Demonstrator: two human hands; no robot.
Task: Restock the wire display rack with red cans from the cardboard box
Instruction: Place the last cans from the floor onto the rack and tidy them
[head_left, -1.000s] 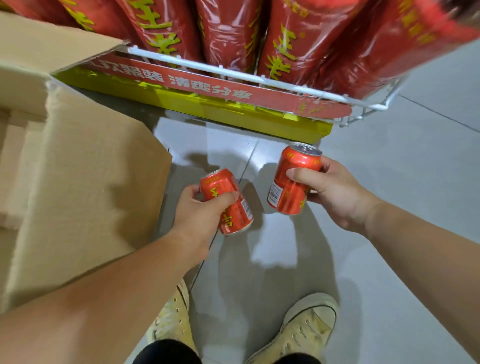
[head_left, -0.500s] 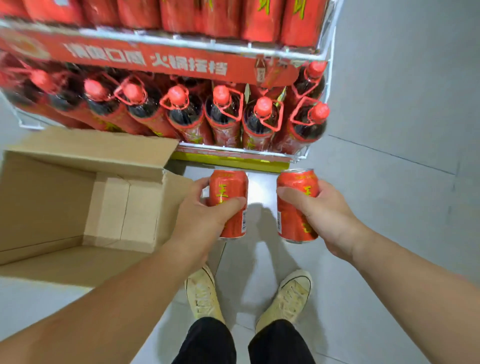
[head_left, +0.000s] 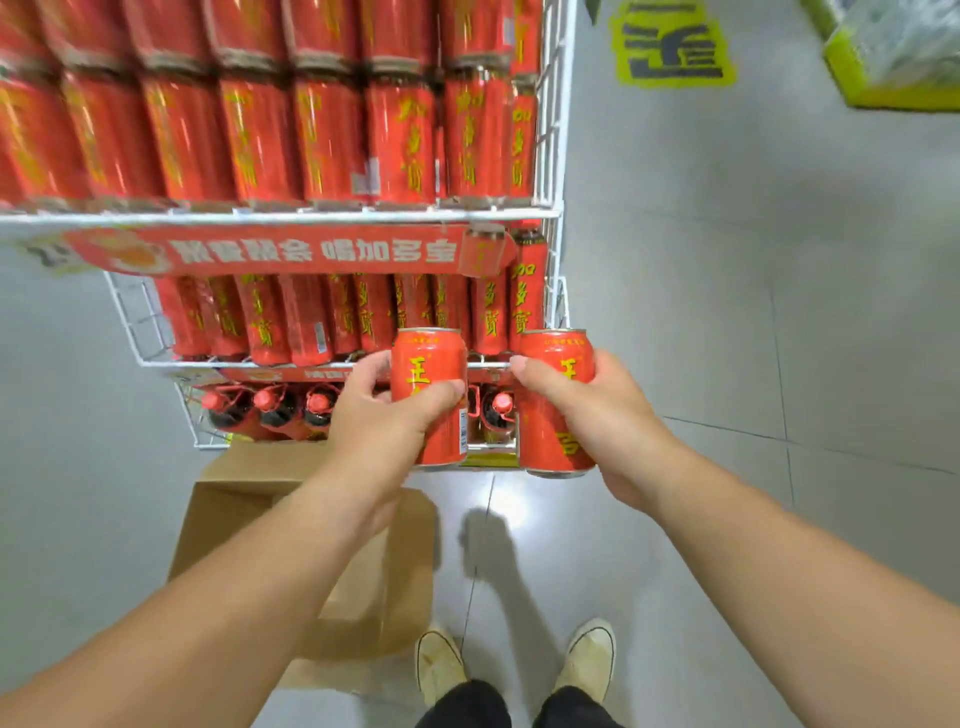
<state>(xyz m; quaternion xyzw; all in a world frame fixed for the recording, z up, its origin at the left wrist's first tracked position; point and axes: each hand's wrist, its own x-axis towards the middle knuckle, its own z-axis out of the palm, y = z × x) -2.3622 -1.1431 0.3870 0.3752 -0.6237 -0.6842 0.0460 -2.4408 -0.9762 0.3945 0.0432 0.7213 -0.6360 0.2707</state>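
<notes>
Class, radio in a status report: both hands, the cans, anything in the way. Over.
Left hand grips left can, right hand grips right can, both upright. Cans held before wire rack, not yet shelved. Rack rows in view look full.

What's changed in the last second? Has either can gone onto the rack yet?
The left hand and right hand rose from beside the cardboard box near the floor to the front of the wire rack, level with its can shelves. The left can, tilted a second ago, is now upright like the right can. Unchanged: each hand grips one can; neither is on the rack.
</notes>
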